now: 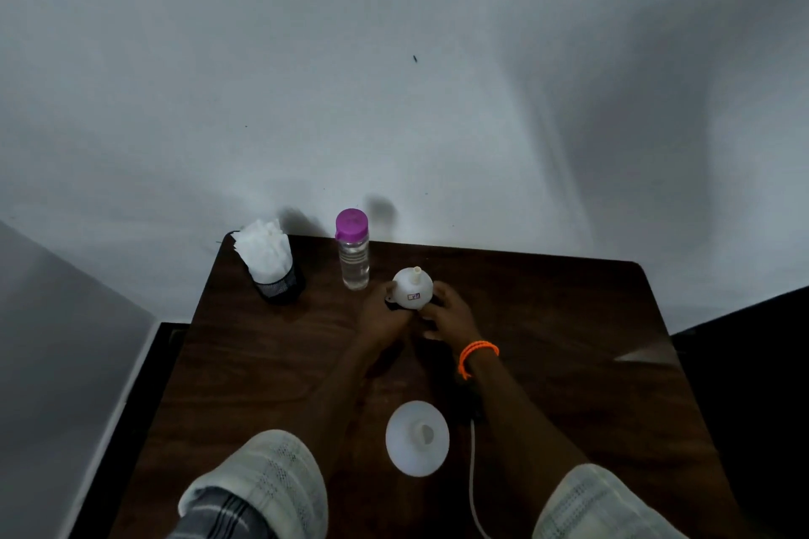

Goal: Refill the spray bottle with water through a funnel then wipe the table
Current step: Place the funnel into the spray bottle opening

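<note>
On the dark wooden table (547, 319), your left hand (383, 317) and right hand (448, 313) curl round the white round spray bottle (412, 287); the white plastic funnel (416, 438) lies unused, so filling and wiping remain.

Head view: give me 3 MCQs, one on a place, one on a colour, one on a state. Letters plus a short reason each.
1. Where is the funnel?
A. on the table nearer the person than the hands
B. in the spray bottle's neck
C. beside the tissue holder

2. What colour is the water bottle's cap?
A. orange
B. purple
C. black

3. What state is the spray bottle in?
A. lying on its side, untouched
B. upright, neck open, held by both hands
C. upright with the funnel in it

Answers:
1 A: it lies between the forearms.
2 B: the cap is purple.
3 B: the left hand and right hand grip its sides, and its bare neck points up.
</note>
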